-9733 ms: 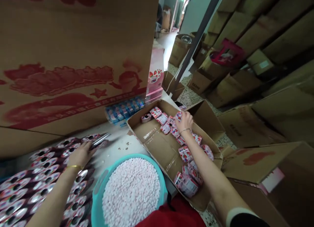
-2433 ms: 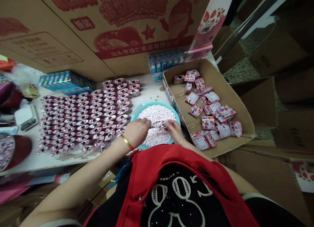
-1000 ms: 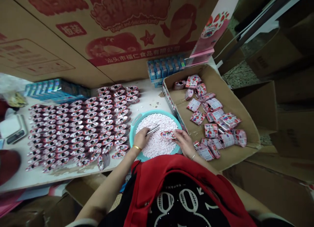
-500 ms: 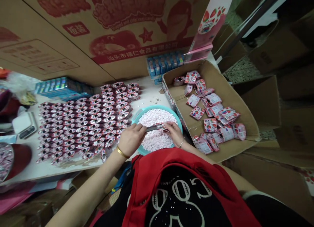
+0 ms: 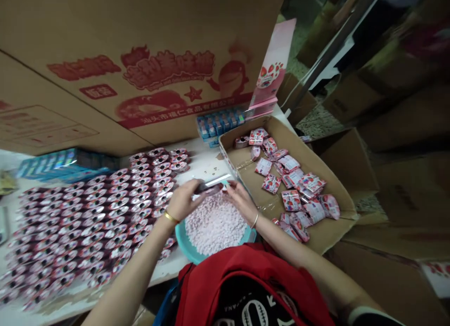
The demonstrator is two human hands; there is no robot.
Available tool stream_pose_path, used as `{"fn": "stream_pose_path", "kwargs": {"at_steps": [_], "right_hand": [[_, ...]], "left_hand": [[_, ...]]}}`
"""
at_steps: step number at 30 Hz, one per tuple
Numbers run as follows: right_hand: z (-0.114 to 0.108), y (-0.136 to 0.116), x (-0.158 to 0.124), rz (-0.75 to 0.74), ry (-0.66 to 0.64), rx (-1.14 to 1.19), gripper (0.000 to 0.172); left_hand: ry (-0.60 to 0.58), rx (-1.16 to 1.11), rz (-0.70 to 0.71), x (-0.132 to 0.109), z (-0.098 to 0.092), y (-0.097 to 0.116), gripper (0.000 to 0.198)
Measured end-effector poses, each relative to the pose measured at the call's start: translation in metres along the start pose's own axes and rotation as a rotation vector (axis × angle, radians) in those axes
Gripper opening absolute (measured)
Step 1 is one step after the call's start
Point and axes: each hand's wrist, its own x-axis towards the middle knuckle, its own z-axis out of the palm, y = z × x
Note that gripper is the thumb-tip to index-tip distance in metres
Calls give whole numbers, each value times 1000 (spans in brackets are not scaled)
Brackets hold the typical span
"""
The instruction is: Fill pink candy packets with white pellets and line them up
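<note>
My left hand (image 5: 183,200) is closed round a long, flat, silver-grey tool (image 5: 214,180), its exact kind unclear. Just below the tool is a small pink packet (image 5: 213,191), partly hidden by my fingers and blurred. The fingers of my right hand (image 5: 241,199) pinch the packet's right end by the tool's tip. Both hands are above the far side of a turquoise basin (image 5: 183,244) filled with small pale pink candies (image 5: 214,227).
Rows of open-topped pink packets (image 5: 94,218) stand left on the white table (image 5: 206,164). To the right, a shallow cardboard box (image 5: 246,176) holds several filled strawberry-print packets (image 5: 291,200). Blue boxes (image 5: 66,164) and a large printed carton (image 5: 158,30) stand behind.
My view has shifted, so the table things appear lower and more to the left. Both hands have moved to the basin's far side, and the silver tool now tilts up to the right.
</note>
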Motion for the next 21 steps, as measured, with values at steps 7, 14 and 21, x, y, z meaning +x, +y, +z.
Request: {"fn": "stream_pose_path", "kwargs": {"at_steps": [7, 14, 21], "right_hand": [[-127, -26, 90, -320, 443, -1299, 50], [-151, 7, 136, 14, 375, -1738, 74], [-156, -8, 105, -320, 308, -1046, 46]], "left_hand": [[-96, 292, -406, 37, 22, -124, 39], [-52, 405, -569, 33, 43, -157, 51], [-56, 29, -292, -53, 32, -94, 37]]}}
